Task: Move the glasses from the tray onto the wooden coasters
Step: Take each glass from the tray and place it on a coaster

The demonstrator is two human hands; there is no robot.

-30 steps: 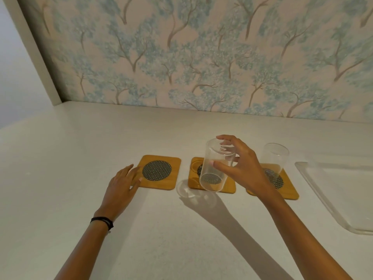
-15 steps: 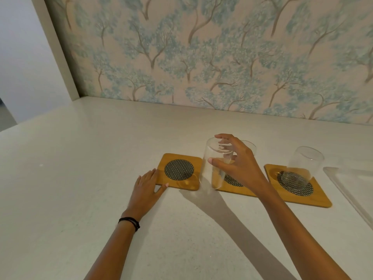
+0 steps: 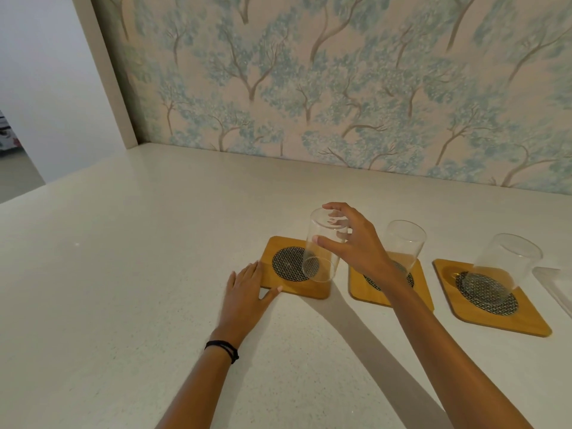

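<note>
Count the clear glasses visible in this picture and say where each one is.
3: one glass held by the right hand over the left coaster, one on the middle coaster, one on the right coaster.

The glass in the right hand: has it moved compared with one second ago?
Yes. The glass held by the right hand has gone leftward, from over the middle coaster to above the left coaster.

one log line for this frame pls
right hand: holds glass over left coaster | left hand: flat, steadying it | other glasses: on coasters
</note>
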